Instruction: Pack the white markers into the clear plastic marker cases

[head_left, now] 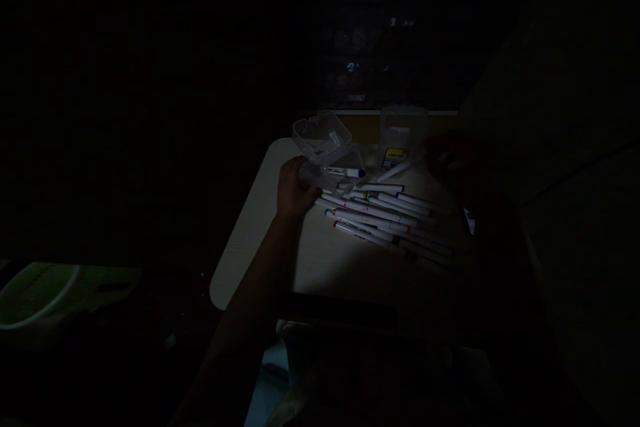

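In the dim head view my left hand (291, 192) is closed around a clear plastic case (323, 137) with its lid tipped up. A white marker with a blue end (350, 173) lies in or against the case; I cannot tell which. My right hand (447, 159), mostly in shadow, pinches a white marker (394, 171) that slants down to the left. Below both hands several white markers (373, 215) with coloured ends lie loosely side by side. Behind them stands a second clear plastic container (404, 121) with a yellow and dark label (395, 159).
The pale tabletop (245, 250) has a rounded left corner. A dark bar-shaped thing (340, 310) lies along the near edge. At the lower left is a green thing with a white curved rim (65, 293). A dark wall surface (355, 33) rises behind the table.
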A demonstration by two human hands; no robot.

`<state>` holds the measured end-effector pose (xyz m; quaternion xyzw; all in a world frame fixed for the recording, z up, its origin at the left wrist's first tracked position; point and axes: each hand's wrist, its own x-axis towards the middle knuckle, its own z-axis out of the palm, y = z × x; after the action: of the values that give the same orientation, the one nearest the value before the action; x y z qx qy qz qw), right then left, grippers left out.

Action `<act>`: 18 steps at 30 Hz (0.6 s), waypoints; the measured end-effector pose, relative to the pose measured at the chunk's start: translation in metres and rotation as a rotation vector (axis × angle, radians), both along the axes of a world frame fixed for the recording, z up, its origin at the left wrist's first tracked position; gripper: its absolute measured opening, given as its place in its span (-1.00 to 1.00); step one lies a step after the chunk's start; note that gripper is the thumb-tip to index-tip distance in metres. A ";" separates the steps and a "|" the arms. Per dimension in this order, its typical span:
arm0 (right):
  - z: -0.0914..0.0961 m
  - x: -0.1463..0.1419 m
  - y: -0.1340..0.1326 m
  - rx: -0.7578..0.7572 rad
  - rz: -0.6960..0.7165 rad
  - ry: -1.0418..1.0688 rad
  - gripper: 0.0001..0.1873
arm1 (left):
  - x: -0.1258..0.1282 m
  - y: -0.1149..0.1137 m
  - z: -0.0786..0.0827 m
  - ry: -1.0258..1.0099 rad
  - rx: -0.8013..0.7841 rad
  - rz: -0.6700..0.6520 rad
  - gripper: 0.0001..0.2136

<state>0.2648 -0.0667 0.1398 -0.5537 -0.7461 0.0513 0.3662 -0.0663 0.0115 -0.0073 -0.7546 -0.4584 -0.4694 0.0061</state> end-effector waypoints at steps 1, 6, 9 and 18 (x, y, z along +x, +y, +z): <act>0.003 -0.001 -0.003 0.039 -0.006 0.012 -0.74 | 0.000 0.000 0.000 -0.002 -0.009 0.007 -0.32; 0.019 -0.005 -0.020 0.222 -0.038 -0.024 -0.81 | 0.001 -0.001 0.000 -0.017 0.002 -0.001 -0.31; 0.024 -0.004 -0.026 0.287 -0.036 -0.049 -0.80 | 0.001 -0.002 0.000 -0.026 -0.005 -0.001 -0.32; 0.021 0.008 -0.025 0.344 -0.042 -0.051 -0.75 | 0.000 0.001 -0.002 -0.004 -0.004 0.007 -0.31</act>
<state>0.2731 -0.0920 0.1612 -0.4994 -0.7412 -0.0990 0.4374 -0.0661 0.0126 -0.0092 -0.7520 -0.4621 -0.4700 0.0053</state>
